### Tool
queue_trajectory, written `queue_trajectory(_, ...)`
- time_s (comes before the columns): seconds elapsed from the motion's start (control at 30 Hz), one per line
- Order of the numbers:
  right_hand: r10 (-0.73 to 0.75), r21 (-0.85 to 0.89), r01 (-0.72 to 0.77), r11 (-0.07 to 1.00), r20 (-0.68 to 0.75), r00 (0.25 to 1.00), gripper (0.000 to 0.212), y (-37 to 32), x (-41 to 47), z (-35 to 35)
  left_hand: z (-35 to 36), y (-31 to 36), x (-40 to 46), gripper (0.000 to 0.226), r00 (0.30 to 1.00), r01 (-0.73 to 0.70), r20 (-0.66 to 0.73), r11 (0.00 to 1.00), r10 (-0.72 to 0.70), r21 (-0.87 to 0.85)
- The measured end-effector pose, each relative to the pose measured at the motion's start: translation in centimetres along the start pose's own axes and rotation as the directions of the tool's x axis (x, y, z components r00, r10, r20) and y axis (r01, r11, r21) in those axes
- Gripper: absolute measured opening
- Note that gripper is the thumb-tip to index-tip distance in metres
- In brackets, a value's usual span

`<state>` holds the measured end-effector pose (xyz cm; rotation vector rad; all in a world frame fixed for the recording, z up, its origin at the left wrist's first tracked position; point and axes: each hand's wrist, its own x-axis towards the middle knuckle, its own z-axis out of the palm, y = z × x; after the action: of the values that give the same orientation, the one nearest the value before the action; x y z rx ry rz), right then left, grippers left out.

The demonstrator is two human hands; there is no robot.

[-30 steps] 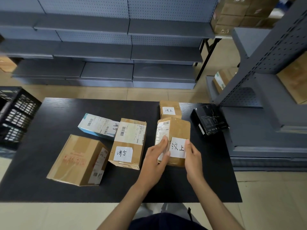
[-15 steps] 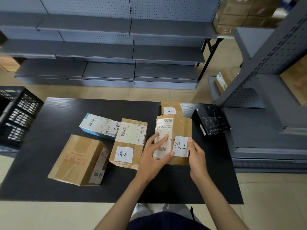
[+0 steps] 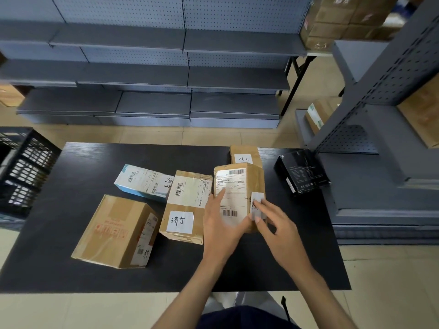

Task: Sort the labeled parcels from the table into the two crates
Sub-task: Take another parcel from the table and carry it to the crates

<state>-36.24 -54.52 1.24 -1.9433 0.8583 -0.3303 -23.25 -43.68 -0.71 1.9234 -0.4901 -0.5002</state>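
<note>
Both hands hold one brown parcel [image 3: 240,186], tilted up from the black table [image 3: 71,233]. The left hand [image 3: 219,224] grips its left edge, with fingers stretched over the shipping label [image 3: 231,198]. The right hand [image 3: 273,224] holds the right edge, and its fingertips [image 3: 256,218] cover the small handwritten label [image 3: 257,205], which is blurred and unreadable.

To do this step well, I think the right fingers should slide off that label, so the characters are read before a crate is chosen.

Just left lies a taped parcel [image 3: 187,205] marked 济宁. Beyond it lies a blue-white box [image 3: 145,181], and nearer a large carton [image 3: 116,231]. Behind the held parcel stands a small one [image 3: 244,155] marked 汶上. A black box [image 3: 301,172] sits to the right. One black crate [image 3: 23,167] shows at the left; the second crate is not visible.
</note>
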Motion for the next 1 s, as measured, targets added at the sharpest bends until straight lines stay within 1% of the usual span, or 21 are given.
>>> queue_trajectory(0.07,0.023,-0.04,-0.022,0.999,0.015,1.0,0.046,-0.2,-0.6,0.4,0.1,0.2,-0.3,0.095,1.0,0.0,0.009,1.0,0.0,-0.009)
queue_trajectory(0.2,0.078,-0.071,-0.078,0.994,-0.005,0.997,0.047,-1.1,-1.3,1.1,0.1,0.0,-0.7,0.088,1.0,-0.018,0.02,0.998,0.017,0.061)
queue_trajectory(0.27,0.099,-0.079,-0.1,0.992,-0.022,0.995,0.049,-1.6,-1.7,1.6,-0.3,0.0,-1.0,0.086,0.998,-0.033,0.048,0.998,0.03,0.047)
queue_trajectory(0.33,0.105,-0.061,-0.108,0.992,-0.058,0.993,0.052,-2.0,-2.0,1.9,-1.0,0.0,-1.3,0.083,0.995,-0.074,0.073,0.997,0.073,0.009)
queue_trajectory(0.43,0.125,0.022,-0.124,0.992,-0.077,0.989,0.052,-2.2,-2.6,2.3,-2.1,-0.5,-1.5,0.075,0.991,-0.097,0.09,0.994,0.1,-0.04)
queue_trajectory(0.57,0.154,0.238,-0.138,0.961,-0.051,0.987,0.047,-1.9,-3.4,3.4,-3.9,-1.3,-1.6,0.073,0.99,-0.098,0.088,0.99,0.107,-0.101)
queue_trajectory(0.67,0.168,0.335,-0.145,0.931,-0.041,0.985,0.052,-1.9,-3.9,4.2,-5.3,-1.6,-2.1,0.073,0.989,-0.085,0.102,0.983,0.103,-0.161)
queue_trajectory(0.83,0.131,0.363,-0.119,0.924,-0.008,0.991,0.059,-2.0,-4.1,4.6,-6.5,-1.8,-3.5,0.069,0.989,-0.098,0.084,0.972,0.118,-0.211)
queue_trajectory(1.0,0.08,0.346,-0.071,0.936,-0.013,0.997,0.053,-1.9,-4.3,4.6,-6.4,-1.9,-4.5,0.072,0.995,-0.058,0.068,0.972,0.075,-0.229)
